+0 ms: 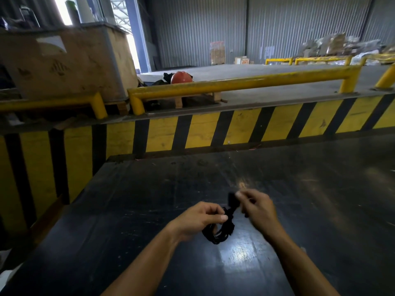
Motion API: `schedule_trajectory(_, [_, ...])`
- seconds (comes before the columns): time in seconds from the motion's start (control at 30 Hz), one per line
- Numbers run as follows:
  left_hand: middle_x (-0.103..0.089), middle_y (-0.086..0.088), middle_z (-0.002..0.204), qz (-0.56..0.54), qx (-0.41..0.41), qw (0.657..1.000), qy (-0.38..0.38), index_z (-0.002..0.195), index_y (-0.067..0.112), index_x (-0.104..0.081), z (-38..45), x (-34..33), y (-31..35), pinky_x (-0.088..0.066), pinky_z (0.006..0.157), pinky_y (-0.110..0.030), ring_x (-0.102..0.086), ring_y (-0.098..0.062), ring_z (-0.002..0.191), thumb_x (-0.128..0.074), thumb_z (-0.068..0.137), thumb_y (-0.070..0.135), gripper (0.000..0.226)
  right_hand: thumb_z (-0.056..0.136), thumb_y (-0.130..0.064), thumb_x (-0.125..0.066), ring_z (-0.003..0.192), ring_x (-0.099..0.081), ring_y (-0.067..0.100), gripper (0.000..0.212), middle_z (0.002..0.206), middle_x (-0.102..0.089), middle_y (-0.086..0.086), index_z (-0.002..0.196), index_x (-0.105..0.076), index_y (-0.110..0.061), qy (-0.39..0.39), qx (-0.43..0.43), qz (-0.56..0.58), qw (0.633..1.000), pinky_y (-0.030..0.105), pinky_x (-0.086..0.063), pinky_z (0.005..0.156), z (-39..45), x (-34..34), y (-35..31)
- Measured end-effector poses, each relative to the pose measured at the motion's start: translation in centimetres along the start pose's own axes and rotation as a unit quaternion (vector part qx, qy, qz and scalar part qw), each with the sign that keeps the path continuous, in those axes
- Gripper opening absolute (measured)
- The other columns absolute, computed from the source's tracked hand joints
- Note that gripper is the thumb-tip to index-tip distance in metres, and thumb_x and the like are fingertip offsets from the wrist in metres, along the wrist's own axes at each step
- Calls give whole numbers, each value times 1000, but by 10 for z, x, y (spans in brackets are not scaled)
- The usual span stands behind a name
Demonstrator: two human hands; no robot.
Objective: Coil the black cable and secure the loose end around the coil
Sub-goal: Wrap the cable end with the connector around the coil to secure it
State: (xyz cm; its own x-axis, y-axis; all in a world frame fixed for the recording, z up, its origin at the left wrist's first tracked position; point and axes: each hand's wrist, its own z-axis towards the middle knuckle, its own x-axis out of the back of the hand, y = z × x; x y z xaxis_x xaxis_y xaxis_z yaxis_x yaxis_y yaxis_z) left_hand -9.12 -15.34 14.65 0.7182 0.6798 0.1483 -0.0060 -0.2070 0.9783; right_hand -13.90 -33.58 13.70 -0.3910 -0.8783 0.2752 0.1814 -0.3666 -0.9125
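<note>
A small coil of black cable [220, 232] hangs between my two hands just above the dark table [149, 199]. My left hand [201, 218] pinches the coil at its upper side with thumb and fingers. My right hand [256, 207] grips the cable's loose end, a short black stretch with a blocky plug [232, 199] that rises from the coil. The strand looks wrapped around the coil's top. The image is blurred, so the exact wraps are hard to make out.
Beyond the table's far edge runs a yellow-and-black striped barrier [235, 129] with a yellow rail [245, 83] above. A large cardboard box [64, 65] stands at the back left, an orange helmet [181, 77] beside it. Concrete floor stretches behind.
</note>
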Motion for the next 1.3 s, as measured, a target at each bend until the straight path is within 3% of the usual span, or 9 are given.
schedule_trajectory(0.2, [-59, 6, 65, -34, -6, 999, -7, 77, 16, -64, 0, 5, 14, -38, 56, -24, -51, -10, 55, -62, 89, 16, 12, 93, -6, -52, 50, -59, 11, 15, 75, -60, 18, 96, -52, 8, -16, -53, 135, 989, 22, -52, 49, 2, 0, -12])
schedule_trajectory(0.37, [-59, 1, 69, -47, 2, 999, -21, 76, 16, -65, 0, 14, 24, -37, 54, -26, -50, -13, 56, -63, 86, 16, 10, 84, 8, -60, 60, -65, 8, 25, 78, -56, 12, 108, -54, 2, -58, -51, 138, 987, 21, -57, 58, 2, 3, -16])
schedule_trajectory(0.53, [-61, 1, 77, -81, 21, 996, 15, 102, 12, -63, -3, 30, 38, -44, 49, -20, -58, -5, 59, -58, 90, 27, 20, 86, 8, -57, 63, -66, 9, 17, 74, -69, 11, 87, -69, -3, -57, 4, 119, 991, 20, -55, 62, 6, 6, -30])
schedule_trajectory(0.67, [-56, 1, 66, -57, 74, 993, 73, 113, 10, -58, 1, 36, 48, -36, 44, -22, -46, -5, 40, -53, 92, 41, 38, 80, -4, -70, 74, -65, 25, 4, 82, -68, 18, 81, -67, -8, -118, 71, 20, 990, 36, -53, 67, 7, 0, -39])
schedule_trajectory(0.77, [-49, -1, 61, -42, 107, 989, 95, 115, 13, -57, 5, 35, 54, -34, 41, -23, -34, -8, 38, -50, 89, 52, 47, 76, -7, -73, 88, -64, 19, 23, 91, -66, 7, 71, -59, -24, -127, 123, -71, 982, 37, -54, 77, 7, -10, -42])
schedule_trajectory(0.87, [-46, 1, 59, -62, 117, 987, 86, 116, 13, -55, 6, 34, 56, -34, 40, -22, -33, -7, 40, -51, 89, 54, 49, 77, -7, -69, 74, -67, 16, 13, 80, -70, 6, 72, -61, -16, -125, 153, -113, 974, 42, -55, 67, 7, -16, -41])
schedule_trajectory(0.97, [-51, -1, 67, -101, 74, 991, 53, 113, 10, -54, 0, 32, 55, -40, 46, -21, -42, -7, 46, -63, 84, 43, 45, 75, -5, -70, 63, -66, 18, 9, 70, -70, 7, 72, -62, -8, -79, 169, -120, 975, 45, -54, 60, 6, -17, -39])
schedule_trajectory(1.13, [-63, -17, 113, -217, -47, 973, 67, 124, 7, -52, -12, 24, 31, -57, 81, -35, -67, -24, 94, -67, 75, -2, 52, 72, 0, -71, 62, -64, 21, 15, 70, -67, 8, 67, -59, -7, 26, 169, -117, 978, 44, -54, 55, 9, -5, -38])
schedule_trajectory(1.3, [-62, -18, 116, -204, -68, 969, 124, 122, 13, -51, -5, 18, 24, -56, 84, -35, -64, -25, 103, -57, 81, -14, 50, 72, -4, -71, 64, -62, 15, 12, 71, -66, 3, 69, -60, -9, -9, 178, -154, 972, 39, -54, 58, 3, -8, -32])
